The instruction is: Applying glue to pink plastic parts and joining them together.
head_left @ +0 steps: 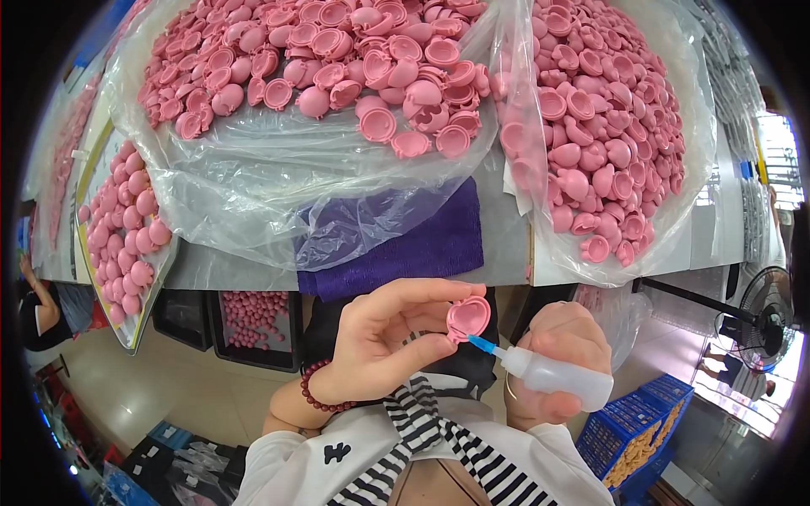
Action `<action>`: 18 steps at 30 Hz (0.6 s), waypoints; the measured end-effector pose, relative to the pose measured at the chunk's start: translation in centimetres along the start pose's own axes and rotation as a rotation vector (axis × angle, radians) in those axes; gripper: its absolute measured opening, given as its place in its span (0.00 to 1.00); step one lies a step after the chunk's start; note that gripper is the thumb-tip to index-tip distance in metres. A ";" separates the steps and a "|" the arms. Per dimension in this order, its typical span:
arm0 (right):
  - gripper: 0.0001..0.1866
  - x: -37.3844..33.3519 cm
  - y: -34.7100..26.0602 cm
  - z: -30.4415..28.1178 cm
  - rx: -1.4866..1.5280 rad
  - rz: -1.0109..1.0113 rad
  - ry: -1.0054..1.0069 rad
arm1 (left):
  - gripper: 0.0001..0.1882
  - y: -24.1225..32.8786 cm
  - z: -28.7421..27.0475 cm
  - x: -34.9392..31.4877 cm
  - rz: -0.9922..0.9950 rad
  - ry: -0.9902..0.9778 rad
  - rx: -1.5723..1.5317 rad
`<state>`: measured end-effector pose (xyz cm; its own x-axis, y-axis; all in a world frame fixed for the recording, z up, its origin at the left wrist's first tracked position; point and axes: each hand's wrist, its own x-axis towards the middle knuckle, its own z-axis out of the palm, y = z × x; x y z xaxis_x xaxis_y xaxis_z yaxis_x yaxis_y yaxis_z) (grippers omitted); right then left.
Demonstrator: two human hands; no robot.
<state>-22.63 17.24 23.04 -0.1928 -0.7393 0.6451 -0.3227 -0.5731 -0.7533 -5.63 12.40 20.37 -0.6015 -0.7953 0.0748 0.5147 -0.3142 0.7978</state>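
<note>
Between the thumb and fingers of my left hand (384,333) is a pink plastic half shell (468,317), its hollow side facing up toward me. My right hand (564,350) grips a translucent white squeeze bottle (564,379) with a blue needle tip (482,344). That tip points left and meets the lower rim of the half shell, or comes very close to it. Both hands are in front of the table's near edge. Just beyond them a purple cloth (405,236) lies on the table, partly under a clear plastic sheet (245,202).
Pink half shells (375,67) are heaped on the sheet, with another heap (603,160) in a clear bag at right. A tray of pink balls (126,228) stands at left. Below are a black bin (257,354), blue crates (629,430) and a fan (769,308).
</note>
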 end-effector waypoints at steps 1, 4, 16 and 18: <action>0.29 0.0 -0.1 0.0 -0.010 0.023 -0.017 | 0.21 0.0 -0.1 0.0 -0.002 -0.002 -0.002; 0.28 -0.2 -0.3 0.3 -0.005 -0.017 0.116 | 0.21 0.3 0.3 0.2 -0.025 0.006 -0.001; 0.27 0.2 -0.2 0.5 -0.052 -0.049 0.031 | 0.21 0.4 0.0 0.0 -0.024 -0.006 0.011; 0.27 0.2 -0.3 0.3 -0.075 -0.049 0.039 | 0.22 0.4 -0.1 0.0 -0.003 -0.032 0.007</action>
<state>-22.28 17.15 23.38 -0.2103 -0.6961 0.6865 -0.4012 -0.5789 -0.7099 -5.31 12.24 20.60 -0.6224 -0.7774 0.0911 0.5083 -0.3131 0.8022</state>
